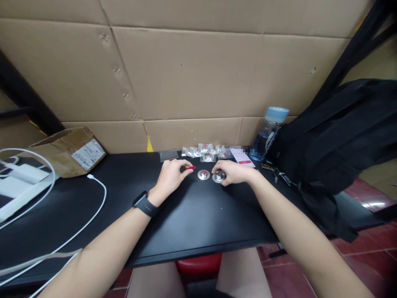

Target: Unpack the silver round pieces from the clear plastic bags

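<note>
My left hand (172,177), with a dark watch on its wrist, pinches a thin red loop (190,167) between thumb and fingertips, a little above the table. My right hand (232,171) has its fingers closed around the edge of a small silver cymbal (218,176), whose middle shows a raised dome. Between the hands a second silver cymbal (203,175) lies on the black table (192,223), with a bit of red at its centre. Several clear packets (207,151) of similar silver discs with red parts lie behind them.
An empty-looking clear bag (168,155) lies behind my left hand. At right are a white and red card (242,156), a water bottle (270,132), keys (283,177) and a black backpack (338,128). At left stand a cardboard box (66,151), white cables (104,198) and a power strip (27,194).
</note>
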`<state>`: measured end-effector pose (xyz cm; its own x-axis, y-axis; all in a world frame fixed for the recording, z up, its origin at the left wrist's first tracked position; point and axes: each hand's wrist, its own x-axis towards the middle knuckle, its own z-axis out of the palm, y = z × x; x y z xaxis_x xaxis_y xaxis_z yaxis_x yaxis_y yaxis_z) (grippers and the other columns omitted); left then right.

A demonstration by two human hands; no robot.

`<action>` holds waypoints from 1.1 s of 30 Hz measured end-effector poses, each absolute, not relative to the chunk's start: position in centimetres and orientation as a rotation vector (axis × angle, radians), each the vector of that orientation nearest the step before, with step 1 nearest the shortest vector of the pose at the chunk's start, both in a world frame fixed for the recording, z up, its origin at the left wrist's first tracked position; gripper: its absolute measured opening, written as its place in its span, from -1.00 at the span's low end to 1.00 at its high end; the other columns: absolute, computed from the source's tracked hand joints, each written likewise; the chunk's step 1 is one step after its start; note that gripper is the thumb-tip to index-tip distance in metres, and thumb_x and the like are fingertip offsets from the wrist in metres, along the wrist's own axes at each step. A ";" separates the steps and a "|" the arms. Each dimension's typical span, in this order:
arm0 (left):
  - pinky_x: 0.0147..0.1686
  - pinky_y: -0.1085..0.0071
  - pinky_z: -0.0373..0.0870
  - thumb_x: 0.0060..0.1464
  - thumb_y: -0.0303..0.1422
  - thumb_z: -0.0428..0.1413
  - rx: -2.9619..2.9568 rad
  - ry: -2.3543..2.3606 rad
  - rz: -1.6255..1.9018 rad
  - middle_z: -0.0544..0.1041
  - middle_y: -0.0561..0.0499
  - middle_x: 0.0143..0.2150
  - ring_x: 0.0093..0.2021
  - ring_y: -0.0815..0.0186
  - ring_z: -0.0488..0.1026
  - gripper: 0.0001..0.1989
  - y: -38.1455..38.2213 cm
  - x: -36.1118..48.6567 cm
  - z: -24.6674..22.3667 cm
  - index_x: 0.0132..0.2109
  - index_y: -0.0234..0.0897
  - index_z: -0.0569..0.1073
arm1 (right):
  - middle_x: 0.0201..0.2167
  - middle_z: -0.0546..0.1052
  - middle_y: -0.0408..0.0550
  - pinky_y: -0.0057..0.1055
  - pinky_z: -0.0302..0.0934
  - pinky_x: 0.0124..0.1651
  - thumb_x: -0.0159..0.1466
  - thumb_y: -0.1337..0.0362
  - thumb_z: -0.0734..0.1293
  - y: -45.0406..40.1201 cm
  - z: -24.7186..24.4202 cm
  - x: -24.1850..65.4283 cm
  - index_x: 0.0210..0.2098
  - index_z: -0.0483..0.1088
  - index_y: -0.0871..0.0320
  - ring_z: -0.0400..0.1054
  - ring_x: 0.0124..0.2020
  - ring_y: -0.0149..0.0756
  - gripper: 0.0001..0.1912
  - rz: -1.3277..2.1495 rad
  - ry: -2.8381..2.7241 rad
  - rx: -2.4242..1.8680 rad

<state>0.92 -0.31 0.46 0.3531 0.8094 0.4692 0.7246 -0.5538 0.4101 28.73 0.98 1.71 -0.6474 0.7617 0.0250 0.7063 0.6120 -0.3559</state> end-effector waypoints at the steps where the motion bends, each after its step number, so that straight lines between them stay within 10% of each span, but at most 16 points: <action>1: -0.06 0.26 0.39 0.18 -0.26 0.26 2.471 1.403 0.979 0.70 0.06 -0.21 -0.13 0.16 0.60 -0.93 -0.5 1.0 0.6 -0.21 -0.10 0.62 | -0.09 0.56 0.02 -0.27 0.32 0.02 -0.09 0.46 0.53 1.0 1.6 28.6 -0.09 0.54 0.14 0.46 -0.05 -0.07 -0.47 0.442 -2.670 -1.216; 33: 0.17 0.22 0.36 0.23 -0.30 0.17 2.141 1.189 1.378 0.42 -0.05 -0.07 0.02 0.19 0.45 -0.89 -2.0 2.6 0.8 -0.22 -0.19 0.59 | 0.09 0.57 0.02 -0.24 0.42 -0.02 0.13 0.14 0.56 -2.1 0.7 22.7 -0.04 0.45 0.03 0.50 0.06 -0.13 -0.56 0.805 -1.816 -0.677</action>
<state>2.58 -2.03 0.77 0.1842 0.7867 0.5893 0.4674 -0.5975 0.6516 22.70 -2.08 0.74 -0.3469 0.7511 0.5617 0.0884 0.6224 -0.7777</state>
